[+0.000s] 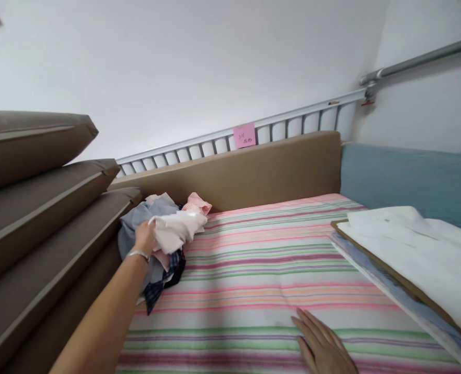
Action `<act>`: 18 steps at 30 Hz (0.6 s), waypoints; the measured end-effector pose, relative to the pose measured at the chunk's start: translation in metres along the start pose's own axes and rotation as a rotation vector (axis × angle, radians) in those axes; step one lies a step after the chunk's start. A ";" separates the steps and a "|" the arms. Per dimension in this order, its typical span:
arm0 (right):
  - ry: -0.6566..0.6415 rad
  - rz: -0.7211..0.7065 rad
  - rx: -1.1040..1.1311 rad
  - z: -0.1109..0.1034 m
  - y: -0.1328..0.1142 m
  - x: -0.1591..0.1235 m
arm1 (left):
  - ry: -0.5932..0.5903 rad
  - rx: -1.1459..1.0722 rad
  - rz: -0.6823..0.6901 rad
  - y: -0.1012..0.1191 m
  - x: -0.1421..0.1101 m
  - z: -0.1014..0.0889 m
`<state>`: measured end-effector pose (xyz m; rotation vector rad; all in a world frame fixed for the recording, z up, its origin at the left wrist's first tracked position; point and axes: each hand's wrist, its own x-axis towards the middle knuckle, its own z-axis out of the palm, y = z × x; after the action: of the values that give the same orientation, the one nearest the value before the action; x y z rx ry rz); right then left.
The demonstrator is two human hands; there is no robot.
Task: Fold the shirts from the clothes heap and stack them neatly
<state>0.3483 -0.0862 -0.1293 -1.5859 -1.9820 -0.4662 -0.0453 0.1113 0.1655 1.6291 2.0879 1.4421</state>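
My left hand (145, 238) is closed on a white garment (179, 227) at the left of the striped sheet (261, 265). Under and around it lies a crumpled pile of clothes: a light blue garment (131, 228), a pink cloth (197, 203) and a dark plaid piece (154, 296). The exact kind of the white garment cannot be made out. Low in the picture, my right hand (324, 345) rests palm down on or just over the sheet, fingers stretched out and holding nothing.
Thick brown cushions (39, 208) are stacked along the left. At the right lies a stack of flat garments, a white one (413, 254) on top. A brown padded board (277, 169) and a blue one (409, 182) border the sheet. A radiator (310, 123) carries a pink note (245, 136).
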 end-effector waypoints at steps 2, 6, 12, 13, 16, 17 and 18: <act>0.016 0.011 0.024 0.000 -0.001 0.001 | 0.051 -0.136 0.043 0.043 0.007 -0.024; 0.014 0.034 0.083 -0.004 -0.004 0.005 | 0.056 -0.427 0.186 0.120 -0.028 -0.054; -0.146 0.151 0.217 -0.034 -0.017 0.017 | -0.396 -0.757 0.008 0.123 -0.191 -0.033; -0.198 0.173 0.240 -0.041 -0.018 0.017 | -0.437 -0.753 -0.033 0.106 -0.223 -0.025; -0.325 0.227 0.310 -0.060 -0.022 0.012 | -0.647 -0.658 -0.311 0.033 -0.312 -0.008; -0.334 0.229 0.332 -0.066 -0.023 0.008 | -0.631 -0.579 -0.423 0.007 -0.336 -0.006; -0.326 0.220 0.352 -0.070 -0.023 0.003 | -0.581 -0.483 -0.508 -0.018 -0.355 -0.006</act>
<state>0.3393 -0.1300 -0.0709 -1.6985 -1.9482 0.2316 0.0842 -0.1777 0.0035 1.0525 1.5138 1.0262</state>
